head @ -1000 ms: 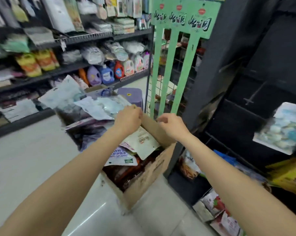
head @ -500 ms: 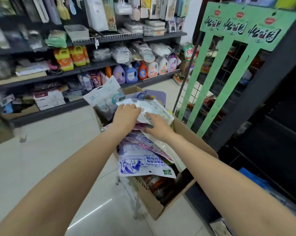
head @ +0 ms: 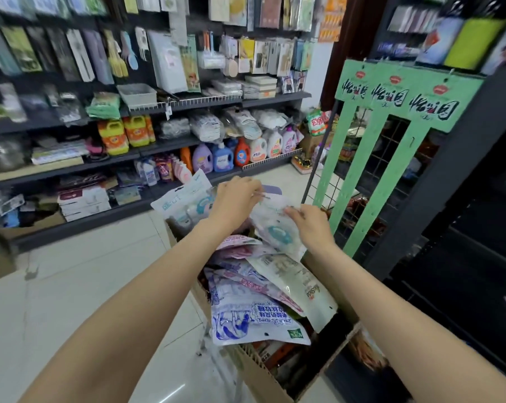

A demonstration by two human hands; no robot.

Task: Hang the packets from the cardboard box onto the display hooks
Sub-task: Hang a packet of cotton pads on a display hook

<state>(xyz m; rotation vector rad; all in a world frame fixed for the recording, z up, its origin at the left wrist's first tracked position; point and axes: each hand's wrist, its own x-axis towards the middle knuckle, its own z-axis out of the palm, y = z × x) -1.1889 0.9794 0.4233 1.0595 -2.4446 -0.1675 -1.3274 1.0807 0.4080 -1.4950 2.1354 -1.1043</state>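
The rack (head: 371, 181) stands at the right, a green card frame over black wire mesh, just beside the box (head: 257, 370). The box sits low on the floor, open, heaped with flat packets. The biggest in view, the blue packet (head: 246, 315), lies slanting across the near part of the heap, its print upside down to the person. Next to it the cream packet (head: 298, 286) runs long-ways from the far middle of the heap toward the near right, overhanging the box's right edge.

On top, at the far end, lies the clear packet (head: 275, 225). Both hands are on it: the left hand (head: 237, 196) pinches its far edge, the right hand (head: 310, 225) curls over its right side, each grip closed on the film. Its long axis runs roughly away from the person, the far end tipped up. I cannot make out a hang hole.

To do this well, I think, lift one packet alone, let the others slide off, then turn its hole end up toward the rack.
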